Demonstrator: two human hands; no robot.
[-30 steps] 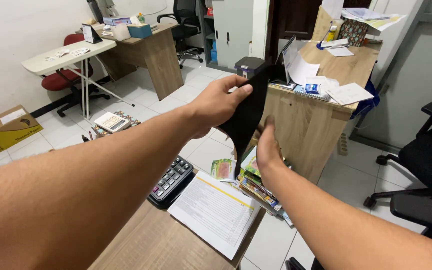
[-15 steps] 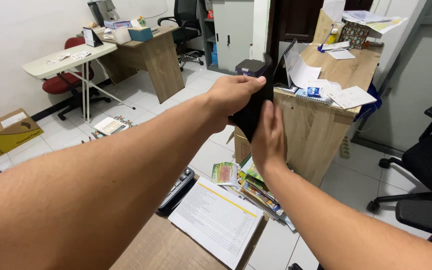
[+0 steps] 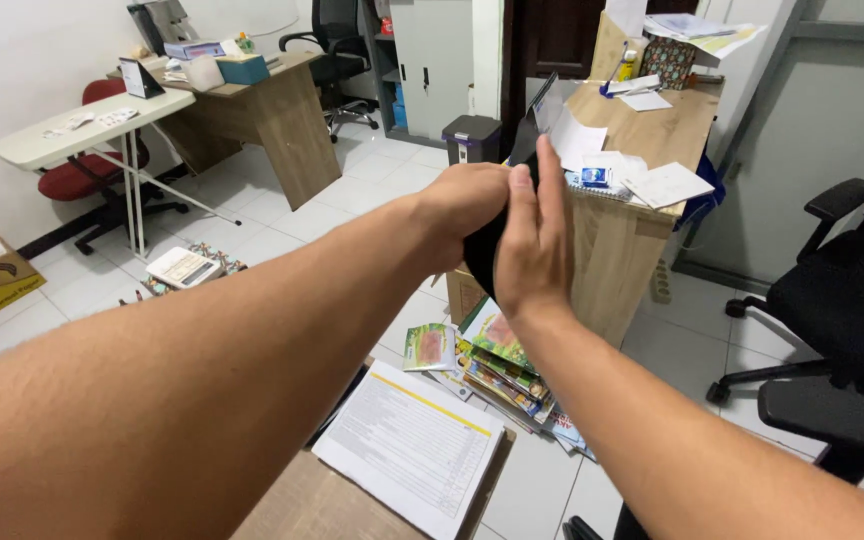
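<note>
Black and flat, a thin object [image 3: 487, 255] is held up in the air between both hands, above the floor and in front of the wooden desk [image 3: 642, 215]. The left hand [image 3: 462, 205] is closed around its left side, with the fingers curled over the edge. The right hand [image 3: 532, 245] lies flat against its right face, fingers straight and pointing up (the palm covers most of the object, so its kind I cannot tell). A narrow dark strip [image 3: 530, 125] rises above the fingertips.

Below the hands, a pile of colourful booklets [image 3: 497, 365] lies on the white tiled floor, at the foot of the desk. A printed sheet with a yellow stripe [image 3: 407, 445] rests on the far right corner of the brown near table [image 3: 317, 505]. A black office chair [image 3: 842, 330] stands at the right.
</note>
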